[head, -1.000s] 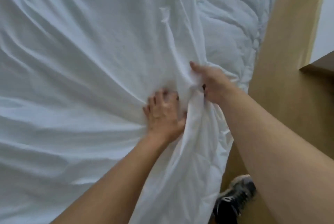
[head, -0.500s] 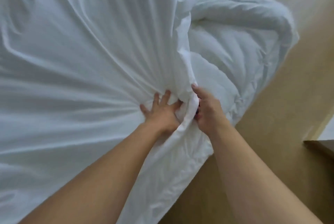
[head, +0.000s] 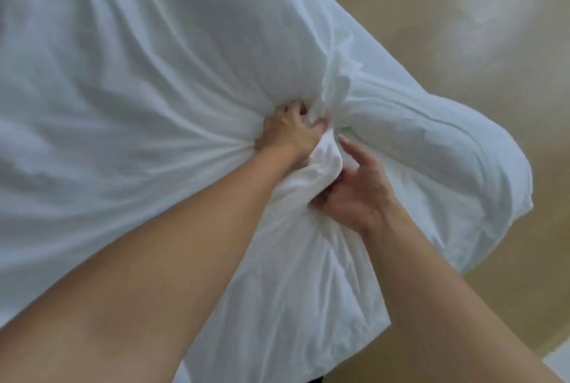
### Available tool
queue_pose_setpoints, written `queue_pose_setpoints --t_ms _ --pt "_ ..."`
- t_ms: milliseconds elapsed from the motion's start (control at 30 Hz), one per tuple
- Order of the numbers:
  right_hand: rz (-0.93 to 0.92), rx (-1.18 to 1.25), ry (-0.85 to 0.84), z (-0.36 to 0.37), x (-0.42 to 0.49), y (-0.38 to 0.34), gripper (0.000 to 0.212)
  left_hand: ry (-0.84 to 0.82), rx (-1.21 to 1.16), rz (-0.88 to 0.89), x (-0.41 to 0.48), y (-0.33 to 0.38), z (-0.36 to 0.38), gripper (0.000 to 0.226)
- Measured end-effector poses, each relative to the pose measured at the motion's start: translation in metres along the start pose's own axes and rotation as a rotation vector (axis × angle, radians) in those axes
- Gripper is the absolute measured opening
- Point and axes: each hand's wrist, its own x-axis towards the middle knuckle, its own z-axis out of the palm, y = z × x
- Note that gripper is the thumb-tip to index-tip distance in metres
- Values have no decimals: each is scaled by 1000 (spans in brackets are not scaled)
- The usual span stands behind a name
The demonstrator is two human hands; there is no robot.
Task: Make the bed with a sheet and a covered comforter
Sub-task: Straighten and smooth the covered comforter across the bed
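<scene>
The white cover (head: 138,104) is billowing across the view from 9 o'clock to the centre, its creases all running into one bunched knot. The padded comforter (head: 447,148) is bulging out of that knot toward 3 o'clock. The left hand (head: 288,132) is clamping the bunch, fingers curled deep into the cloth. Just beside it, at its 5 o'clock, the right hand (head: 357,194) is gripping a fold of the same cover, fingers curled in and one sticking out straight. Tan wooden floor (head: 431,12) is showing behind, from 12 round to 4 o'clock.
</scene>
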Motion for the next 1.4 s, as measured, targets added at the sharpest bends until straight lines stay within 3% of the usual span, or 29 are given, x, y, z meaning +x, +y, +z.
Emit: queue_pose_setpoints --t_ms 67,133,200,300,367,467,533,600,633,700,733,767,833,900,967,1033,1100,1200,1267,1333,1400 --pt "8 -75 -73 26 21 -45 63 -46 -119 8 13 0 1 63" --pt "-1 -214 -19 53 35 -74 49 -116 -468 -59 21 1 -15 45" --pt "-23 -230 32 55 44 -92 37 -50 -603 -91 30 8 -31 42" --pt "-115 -368 234 8 25 -73 32 259 -194 -66 37 33 -34 56" --pt "-122 -559 335 -25 0 -55 47 291 -41 -96 41 50 -30 57" --pt "-241 -902 183 -31 -11 -69 50 293 26 -75 52 64 -19 43" --pt "-563 -1032 137 -12 -1 -108 40 289 -14 -91 53 72 -21 38" --pt "-875 -1264 139 4 26 -154 10 293 -104 -235 48 79 -31 31" --pt "-896 -1480 74 11 44 -173 18 329 -150 -318 44 83 -35 29" --pt "-652 -1869 -154 15 78 -195 45 483 -171 -429 29 99 -44 22" --pt "-565 -1948 -247 14 87 -199 54 568 -154 -449 18 110 -46 18" --pt "-601 -1961 -292 15 92 -202 59 611 -147 -437 8 124 -45 16" --pt "-843 -1898 -346 19 99 -200 51 447 -139 -400 -9 154 -39 21" --pt "-1021 -1790 -513 29 105 -197 35 -19 -140 -463 -21 173 -31 28" --pt "-969 -1760 -646 38 111 -200 32 -474 -243 -628 -31 177 -27 35" --pt "-828 -1806 -627 43 116 -214 29 -655 -266 -754 -37 163 -28 51" --pt "-670 -1898 -646 42 125 -231 22 -514 -218 -769 -47 142 -24 61" --pt "-460 -2100 -597 40 130 -263 43 139 -316 -792 -46 121 -29 64" --pt "-269 -2224 -561 51 133 -279 49 496 -573 -754 -34 114 -34 69" --pt "-109 -2369 -689 75 128 -287 45 631 -855 -740 -16 112 -39 53" --pt "-144 -2346 -893 113 125 -289 31 601 -900 -729 5 117 -47 36"
